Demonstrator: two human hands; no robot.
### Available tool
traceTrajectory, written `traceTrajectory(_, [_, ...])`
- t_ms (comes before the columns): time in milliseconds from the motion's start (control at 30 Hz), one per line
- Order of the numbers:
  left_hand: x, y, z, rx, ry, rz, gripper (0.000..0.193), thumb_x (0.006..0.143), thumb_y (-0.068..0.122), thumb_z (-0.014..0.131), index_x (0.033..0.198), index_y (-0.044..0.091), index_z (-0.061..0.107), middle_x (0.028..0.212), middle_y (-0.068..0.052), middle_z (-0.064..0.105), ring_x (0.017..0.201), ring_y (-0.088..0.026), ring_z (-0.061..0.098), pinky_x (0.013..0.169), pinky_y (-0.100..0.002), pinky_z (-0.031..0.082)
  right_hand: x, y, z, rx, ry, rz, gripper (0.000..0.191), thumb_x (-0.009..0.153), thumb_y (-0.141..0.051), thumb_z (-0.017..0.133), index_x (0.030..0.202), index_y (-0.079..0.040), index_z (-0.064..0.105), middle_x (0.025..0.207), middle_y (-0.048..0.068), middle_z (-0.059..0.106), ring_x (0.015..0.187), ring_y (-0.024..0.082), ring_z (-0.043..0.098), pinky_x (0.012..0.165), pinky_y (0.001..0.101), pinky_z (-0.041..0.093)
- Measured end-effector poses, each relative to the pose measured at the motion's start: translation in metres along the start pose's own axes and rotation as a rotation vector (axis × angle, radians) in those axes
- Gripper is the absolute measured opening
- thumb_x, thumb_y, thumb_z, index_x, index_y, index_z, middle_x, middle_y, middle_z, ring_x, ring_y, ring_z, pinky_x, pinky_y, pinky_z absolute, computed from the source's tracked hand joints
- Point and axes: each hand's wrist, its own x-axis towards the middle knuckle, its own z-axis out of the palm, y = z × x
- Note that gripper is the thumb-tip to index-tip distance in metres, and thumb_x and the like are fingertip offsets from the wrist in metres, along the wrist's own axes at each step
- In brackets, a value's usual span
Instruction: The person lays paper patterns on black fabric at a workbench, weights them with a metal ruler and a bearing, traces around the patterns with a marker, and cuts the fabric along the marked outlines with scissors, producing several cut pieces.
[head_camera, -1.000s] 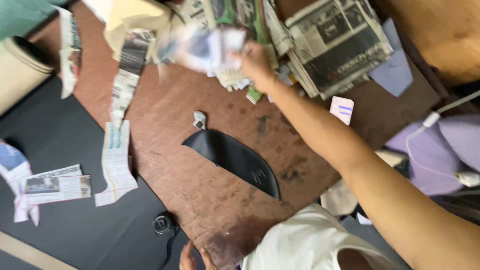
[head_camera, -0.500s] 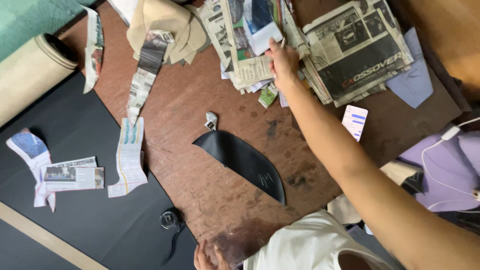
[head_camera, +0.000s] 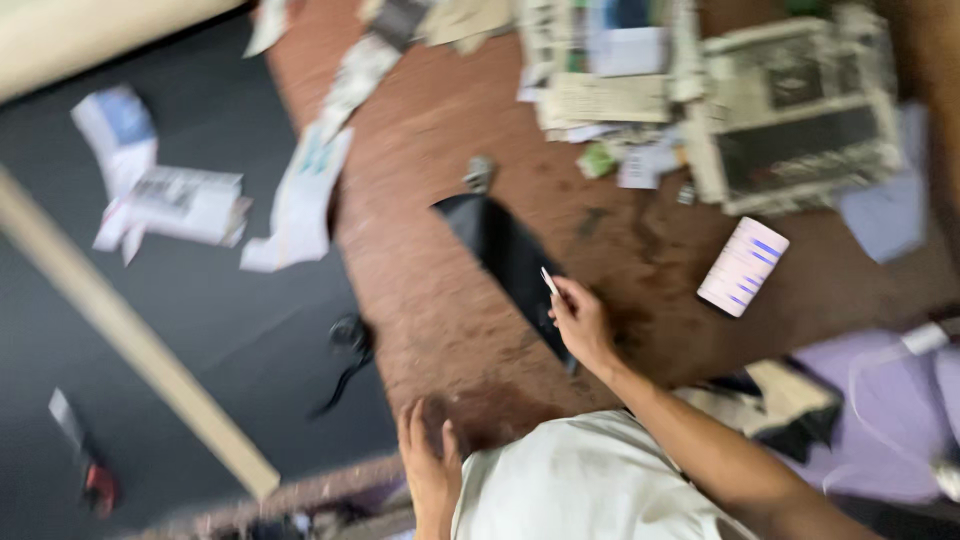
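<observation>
Right hand (head_camera: 582, 325) pinches a thin white stick (head_camera: 549, 281) over the black cut piece (head_camera: 510, 262) lying mid-bench (head_camera: 440, 300). Left hand (head_camera: 430, 470) rests flat, fingers together, at the near edge. Risk: the unpinned piece could slide, skewing any mark. Frame is blurred.

dark curved piece (head_camera: 505, 250) flat on board

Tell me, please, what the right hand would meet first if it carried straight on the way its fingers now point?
The right hand, holding a thin pale stick, points up and left across the dark curved piece. It would probably cross that piece first, then reach the small grey object beyond; blur makes depth unclear.
</observation>
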Motion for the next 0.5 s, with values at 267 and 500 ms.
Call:
traceTrajectory(267, [-0.074,-0.041,-0.056,-0.153,-0.019,-0.444,0.037,0.093,0.016,0.064,0.129,0.006,0.065,0.117,-0.016,0.074,0.101,-0.03,0.073,0.087,-0.038,0.056,-0.026,-0.029,0.092,-0.22,-0.351,-0.212,0.022,0.092,-0.009,0.074,0.113,-0.002,0.074,0.088,0.002,0.074,0.073,0.007,0.064,0.065,0.0232,0.052])
traceTrajectory(500, [-0.169,-0.143,-0.106,-0.131,0.081,-0.785,0.038,0.089,0.018,0.069,0.126,0.008,0.066,0.112,-0.014,0.076,0.097,-0.028,0.075,0.087,-0.037,0.058,-0.062,-0.048,0.19,-0.206,-0.521,-0.218,0.023,0.094,-0.009,0.073,0.116,-0.001,0.071,0.092,0.001,0.071,0.077,0.006,0.061,0.069,0.0223,0.052])
